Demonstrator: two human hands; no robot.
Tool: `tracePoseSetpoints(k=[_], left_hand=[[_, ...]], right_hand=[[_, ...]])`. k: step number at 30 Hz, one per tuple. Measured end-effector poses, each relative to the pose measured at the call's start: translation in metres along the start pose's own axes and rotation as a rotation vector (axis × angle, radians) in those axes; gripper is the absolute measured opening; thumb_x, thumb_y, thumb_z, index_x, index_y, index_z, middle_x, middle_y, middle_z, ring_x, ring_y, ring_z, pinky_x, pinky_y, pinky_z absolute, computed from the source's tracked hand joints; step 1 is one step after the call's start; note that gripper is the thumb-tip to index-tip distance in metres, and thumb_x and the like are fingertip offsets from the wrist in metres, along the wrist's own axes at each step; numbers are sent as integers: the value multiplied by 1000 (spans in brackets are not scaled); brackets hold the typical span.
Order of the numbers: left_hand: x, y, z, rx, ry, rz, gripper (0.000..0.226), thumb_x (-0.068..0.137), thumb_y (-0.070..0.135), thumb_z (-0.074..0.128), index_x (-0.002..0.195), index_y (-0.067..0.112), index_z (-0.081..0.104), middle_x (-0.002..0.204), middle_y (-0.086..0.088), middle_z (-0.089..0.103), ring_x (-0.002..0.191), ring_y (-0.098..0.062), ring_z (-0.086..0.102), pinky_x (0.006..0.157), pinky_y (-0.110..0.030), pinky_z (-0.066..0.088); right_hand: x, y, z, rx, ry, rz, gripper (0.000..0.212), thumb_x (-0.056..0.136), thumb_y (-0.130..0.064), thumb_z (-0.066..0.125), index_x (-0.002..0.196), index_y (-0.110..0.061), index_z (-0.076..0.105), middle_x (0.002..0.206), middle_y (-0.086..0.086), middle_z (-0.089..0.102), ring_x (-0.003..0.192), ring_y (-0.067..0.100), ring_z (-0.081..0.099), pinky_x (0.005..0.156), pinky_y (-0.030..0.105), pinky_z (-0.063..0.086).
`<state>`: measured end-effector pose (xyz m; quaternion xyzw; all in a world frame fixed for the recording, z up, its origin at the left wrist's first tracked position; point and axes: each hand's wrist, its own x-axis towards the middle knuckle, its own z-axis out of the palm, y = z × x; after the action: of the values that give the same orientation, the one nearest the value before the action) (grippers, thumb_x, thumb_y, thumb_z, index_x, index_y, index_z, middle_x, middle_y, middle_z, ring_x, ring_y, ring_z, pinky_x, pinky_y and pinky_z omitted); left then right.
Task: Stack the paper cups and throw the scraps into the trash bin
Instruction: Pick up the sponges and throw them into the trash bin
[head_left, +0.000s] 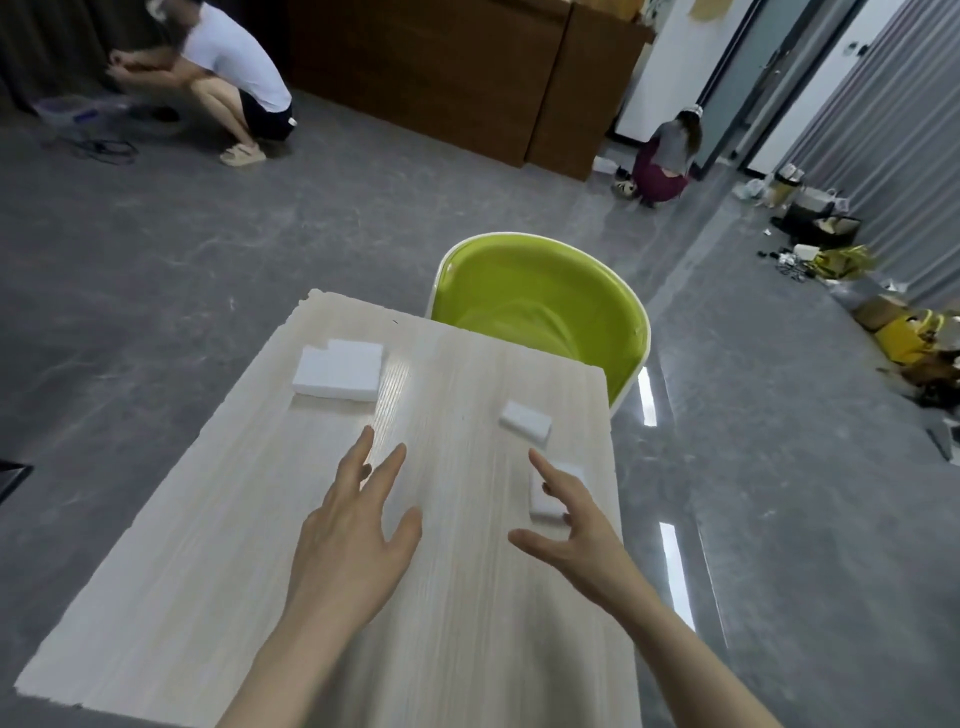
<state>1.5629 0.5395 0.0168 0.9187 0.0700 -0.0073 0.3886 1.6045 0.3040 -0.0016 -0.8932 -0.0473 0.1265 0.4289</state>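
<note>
Three white foam scraps lie on the pale wooden table (208, 545): a large block (337, 370) at the far left, a small piece (524, 421) to the right, and another small piece (550, 493) partly under my right hand. My right hand (571, 525) hovers over that nearest piece with fingers spread, holding nothing. My left hand (353, 525) is stretched flat above the table's middle, fingers straight and apart. A green trash bin (545, 301) with a white rim stands just beyond the table's far edge. No paper cups are in view.
Grey floor surrounds the table. One person crouches at the far left (228, 67), another at the far right (665, 161) near a brown cabinet. Bags and clutter (831, 244) line the right wall.
</note>
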Motion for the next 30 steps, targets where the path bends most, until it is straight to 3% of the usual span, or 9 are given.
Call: tracePoseSetpoints(k=[5, 11, 14, 20, 24, 26, 30], left_hand=[[22, -7, 25, 52, -46, -10, 59, 94, 37, 48, 147, 35, 22, 157, 18, -6, 137, -6, 32, 99, -30, 35], [48, -25, 48, 62, -107, 13, 60, 94, 38, 47, 148, 34, 21, 157, 16, -7, 139, -6, 25, 106, -37, 34], [54, -31, 54, 70, -126, 17, 60, 94, 37, 47, 148, 32, 22, 158, 15, -5, 138, -6, 27, 103, -33, 37], [58, -40, 65, 78, -162, 30, 59, 94, 38, 47, 148, 33, 22, 158, 15, -6, 138, -4, 26, 102, -29, 37], [62, -47, 68, 82, -172, 37, 60, 94, 39, 47, 148, 35, 21, 157, 17, -6, 139, -3, 24, 104, -30, 36], [66, -51, 71, 59, -188, 52, 61, 93, 40, 49, 147, 36, 21, 157, 18, -6, 139, -3, 22, 105, -31, 35], [78, -63, 84, 42, -317, 197, 75, 81, 67, 47, 143, 50, 10, 153, 24, -16, 141, 2, 5, 113, -32, 22]], right_hand=[[25, 51, -12, -72, 6, 69, 87, 79, -34, 76, 143, -52, 20, 156, -14, 16, 142, 5, 15, 113, 29, 20], [57, 103, -11, -299, -12, 93, 91, 77, -35, 78, 139, -57, 14, 160, -7, 4, 146, 13, 5, 118, 43, 18], [70, 118, -9, -405, -70, 72, 89, 80, -34, 75, 140, -53, 12, 161, -3, 3, 148, 20, 1, 117, 50, 18], [100, 134, -14, -468, -121, 101, 90, 83, -33, 71, 141, -49, 4, 161, -3, -4, 148, 21, -8, 120, 48, 9], [108, 130, -15, -458, -152, 94, 92, 77, -33, 77, 142, -48, 14, 154, 0, 17, 142, 21, 17, 117, 44, 21], [109, 118, -6, -436, -174, 39, 92, 76, -35, 78, 143, -47, 16, 150, -3, 20, 138, 17, 20, 117, 40, 23], [105, 87, 33, -425, -298, -125, 95, 76, -44, 75, 144, -49, 9, 155, -9, 13, 141, 11, 13, 117, 34, 16]])
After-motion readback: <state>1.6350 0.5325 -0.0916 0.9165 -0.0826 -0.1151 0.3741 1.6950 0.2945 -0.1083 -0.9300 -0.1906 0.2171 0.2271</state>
